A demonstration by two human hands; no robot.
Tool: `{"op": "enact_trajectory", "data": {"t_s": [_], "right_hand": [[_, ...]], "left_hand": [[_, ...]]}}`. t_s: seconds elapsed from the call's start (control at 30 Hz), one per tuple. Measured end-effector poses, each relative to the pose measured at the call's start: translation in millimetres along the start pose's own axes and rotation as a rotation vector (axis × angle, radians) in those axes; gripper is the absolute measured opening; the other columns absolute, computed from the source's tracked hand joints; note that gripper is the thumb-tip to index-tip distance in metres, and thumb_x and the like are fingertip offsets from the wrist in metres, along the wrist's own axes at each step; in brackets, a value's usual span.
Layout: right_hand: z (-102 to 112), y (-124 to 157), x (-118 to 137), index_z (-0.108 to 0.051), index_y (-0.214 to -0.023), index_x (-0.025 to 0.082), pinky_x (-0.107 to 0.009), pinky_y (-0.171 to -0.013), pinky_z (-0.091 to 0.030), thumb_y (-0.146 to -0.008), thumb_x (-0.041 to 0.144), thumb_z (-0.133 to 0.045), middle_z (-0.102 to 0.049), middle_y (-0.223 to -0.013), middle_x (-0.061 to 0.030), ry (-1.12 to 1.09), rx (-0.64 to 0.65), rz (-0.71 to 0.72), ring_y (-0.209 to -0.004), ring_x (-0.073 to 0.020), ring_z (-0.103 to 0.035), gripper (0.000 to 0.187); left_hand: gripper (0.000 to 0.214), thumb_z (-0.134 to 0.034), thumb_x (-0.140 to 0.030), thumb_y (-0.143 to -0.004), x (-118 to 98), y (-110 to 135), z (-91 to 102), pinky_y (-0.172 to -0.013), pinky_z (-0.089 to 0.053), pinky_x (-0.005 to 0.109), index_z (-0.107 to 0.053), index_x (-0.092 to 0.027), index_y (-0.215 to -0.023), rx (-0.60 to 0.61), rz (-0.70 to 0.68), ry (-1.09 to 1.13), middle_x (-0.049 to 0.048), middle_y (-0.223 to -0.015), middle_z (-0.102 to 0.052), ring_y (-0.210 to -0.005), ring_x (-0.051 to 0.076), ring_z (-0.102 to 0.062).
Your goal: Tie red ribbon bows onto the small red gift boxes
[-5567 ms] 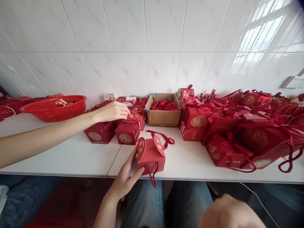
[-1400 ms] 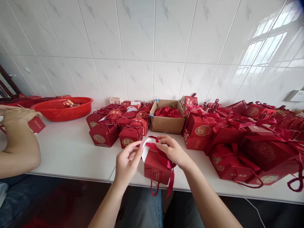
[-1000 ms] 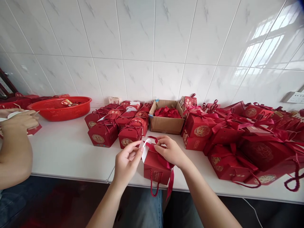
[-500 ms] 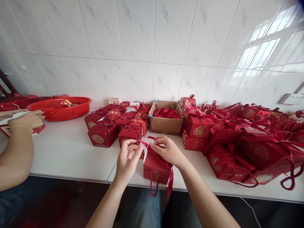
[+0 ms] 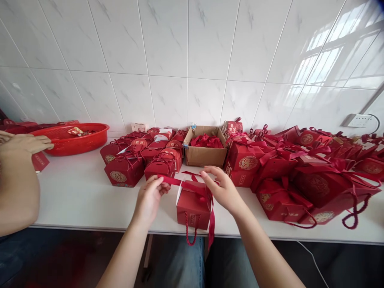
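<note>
In front of me a small red gift box (image 5: 191,206) stands at the table's front edge, a twisted cord handle (image 5: 187,234) hanging from its near side. Between finger and thumb my left hand (image 5: 147,200) pinches the end of a red satin ribbon (image 5: 171,181), pulled out to the left across the box top. Another length of the ribbon drops down the box's right side. My right hand (image 5: 222,189) hovers by the box's upper right with its fingers apart, and I see nothing held in it.
Behind the box sits a cardboard carton (image 5: 205,157) of red ribbons. Finished-looking boxes with bows (image 5: 246,160) crowd the right; corded boxes (image 5: 124,171) stand left of the carton. Farther left are a red plastic basin (image 5: 75,146) and another person's arm (image 5: 19,188).
My left hand has drawn the ribbon end out to the left. The right hand has let go and lifted off the box top, its fingers spreading. The view has shifted slightly right.
</note>
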State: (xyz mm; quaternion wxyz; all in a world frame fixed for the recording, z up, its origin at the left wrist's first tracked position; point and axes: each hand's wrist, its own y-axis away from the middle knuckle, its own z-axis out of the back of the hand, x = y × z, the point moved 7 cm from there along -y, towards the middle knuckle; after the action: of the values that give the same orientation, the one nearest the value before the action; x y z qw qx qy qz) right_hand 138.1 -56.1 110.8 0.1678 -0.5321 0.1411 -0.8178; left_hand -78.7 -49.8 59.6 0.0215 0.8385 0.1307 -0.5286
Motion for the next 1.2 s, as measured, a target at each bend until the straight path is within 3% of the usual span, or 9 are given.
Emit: {"op": "enact_trajectory", "data": {"t_s": [0.2, 0.43, 0.5, 0.57, 0.77, 0.9, 1.0, 1.1, 1.2], "right_hand": [[37.4, 41.1, -36.7, -0.061, -0.101, 0.021, -0.038, -0.090, -0.042, -0.088, 0.047, -0.050, -0.063, -0.109, -0.0085, 0.181, -0.017, -0.036, -0.103, -0.0232, -0.056, 0.031], [9.7, 86.0, -78.0, -0.056, -0.105, 0.022, -0.037, -0.088, -0.046, -0.082, 0.051, -0.058, -0.060, -0.114, -0.0087, -0.002, 0.233, -0.228, -0.105, -0.0233, -0.057, 0.037], [-1.1, 89.2, -78.8, -0.054, -0.102, 0.021, -0.035, -0.088, -0.045, -0.081, 0.049, -0.060, -0.061, -0.110, -0.0077, -0.085, 0.239, -0.226, -0.102, -0.0214, -0.058, 0.035], [-9.6, 89.5, -79.3, -0.052, -0.100, 0.021, -0.034, -0.086, -0.045, -0.082, 0.047, -0.060, -0.063, -0.102, -0.0064, -0.185, 0.236, -0.238, -0.097, -0.0197, -0.060, 0.033], [-18.5, 89.2, -83.8, -0.051, -0.094, 0.019, -0.026, -0.067, -0.042, -0.083, 0.048, -0.059, -0.061, -0.076, -0.0002, -0.397, 0.265, -0.339, -0.072, -0.0137, -0.056, 0.032], [-18.4, 92.2, -81.0, -0.058, -0.086, 0.016, -0.025, -0.064, -0.039, -0.082, 0.050, -0.058, -0.057, -0.075, -0.0003, -0.375, 0.308, -0.350, -0.068, -0.0127, -0.051, 0.034], [-20.0, 95.4, -76.7, -0.060, -0.081, 0.016, -0.025, -0.058, -0.035, -0.084, 0.052, -0.054, -0.051, -0.065, 0.0018, -0.283, 0.327, -0.339, -0.061, -0.0117, -0.044, 0.036], [-17.2, 96.4, -72.0, -0.060, -0.078, 0.017, -0.025, -0.057, -0.034, -0.083, 0.053, -0.054, -0.050, -0.064, 0.0018, -0.261, 0.304, -0.320, -0.060, -0.0117, -0.042, 0.037], [-7.3, 96.1, -73.4, -0.062, -0.074, 0.017, -0.025, -0.063, -0.038, -0.082, 0.054, -0.056, -0.057, -0.069, -0.0010, -0.354, 0.252, -0.354, -0.066, -0.0134, -0.048, 0.038]], "left_hand": [[0.016, -0.070, -0.023, -0.061, -22.6, -12.1, 66.3, -0.060, -0.051, 0.022, -0.055, -0.019, -0.067, -0.214, 0.011, 0.064, -0.0026, -0.061, -0.054, -0.061, 0.011, -0.054], [0.029, -0.074, -0.032, -0.056, -32.9, -8.7, 114.7, -0.058, -0.043, 0.025, -0.056, -0.020, -0.076, -0.398, -0.101, -0.351, 0.0020, -0.075, -0.057, -0.073, 0.018, -0.054], [0.037, -0.076, -0.035, -0.057, -40.1, 3.4, 111.1, -0.062, -0.042, 0.025, -0.058, -0.021, -0.085, -0.468, -0.274, -0.592, 0.0035, -0.089, -0.059, -0.085, 0.021, -0.054], [0.032, -0.072, -0.044, -0.063, -39.9, 13.9, 95.1, -0.064, -0.042, 0.026, -0.059, -0.022, -0.082, -0.419, -0.354, -0.801, 0.0036, -0.087, -0.060, -0.084, 0.022, -0.054], [0.048, -0.052, -0.059, -0.079, -2.8, 33.7, 31.6, -0.070, -0.044, 0.028, -0.058, -0.021, -0.050, 0.240, -0.040, -0.838, 0.0034, -0.054, -0.055, -0.065, 0.021, -0.056], [0.051, -0.047, -0.057, -0.085, 17.7, 40.5, 15.7, -0.065, -0.044, 0.027, -0.054, -0.021, -0.048, 0.417, 0.057, -0.834, 0.0023, -0.049, -0.054, -0.057, 0.018, -0.053], [0.041, -0.052, -0.057, -0.083, 31.1, 34.7, 13.8, -0.055, -0.041, 0.026, -0.064, -0.020, -0.070, 0.393, 0.121, -0.653, 0.0007, -0.054, -0.057, -0.053, 0.016, -0.050], [0.043, -0.061, -0.055, -0.077, 32.5, 23.1, 15.1, -0.057, -0.044, 0.026, -0.064, -0.020, -0.102, 0.225, 0.125, -0.392, 0.0036, -0.075, -0.067, -0.063, 0.017, -0.058], [0.049, -0.071, -0.049, -0.070, 25.1, 14.9, 13.0, -0.062, -0.047, 0.028, -0.062, -0.019, -0.107, 0.070, 0.110, -0.183, 0.0068, -0.092, -0.069, -0.076, 0.020, -0.064]]}}
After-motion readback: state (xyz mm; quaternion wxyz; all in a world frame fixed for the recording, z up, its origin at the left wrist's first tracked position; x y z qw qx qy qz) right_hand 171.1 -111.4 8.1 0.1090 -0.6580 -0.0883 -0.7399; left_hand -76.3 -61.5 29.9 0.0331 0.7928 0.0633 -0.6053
